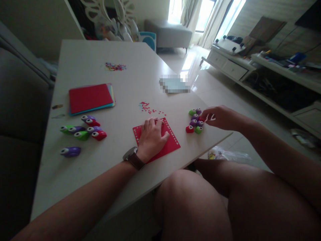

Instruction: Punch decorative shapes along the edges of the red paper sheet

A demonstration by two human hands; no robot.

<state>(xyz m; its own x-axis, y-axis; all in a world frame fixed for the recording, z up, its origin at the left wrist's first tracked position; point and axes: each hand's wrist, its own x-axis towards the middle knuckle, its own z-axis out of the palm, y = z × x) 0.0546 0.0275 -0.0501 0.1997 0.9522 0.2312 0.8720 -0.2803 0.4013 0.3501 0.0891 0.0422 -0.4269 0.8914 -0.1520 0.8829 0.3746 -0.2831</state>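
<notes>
seen from the wearer, with 12 o'clock pointing away across the pale, smooth-topped surface, a flat red sheet lies near the close edge, with rows of small pale cut-outs along its borders; their exact shape is too small to tell. the left hand lies palm down on it, fingers loosely spread and slightly bent, thumb apart; whatever is under the palm is hidden. a round-faced watch with a dark brown strap circles that wrist.

between 2 and 3 o'clock from the sheet stands a tight group of small, rounded, glossy punch-like tools in green, purple and red. the right hand reaches them from their 3 o'clock side, fingers half curled, fingertips at a red tool; whether it is gripped, i cannot tell.

near 9 o'clock from the sheet sit a second cluster of similar tools and, just apart at the cluster's 7 o'clock, a single purple tool. at 10 o'clock lies a stack of coloured sheets, red on top. just short of 12 are scattered red and pale blue bits; farther off, at 11, a multicoloured heap of bits.
</notes>
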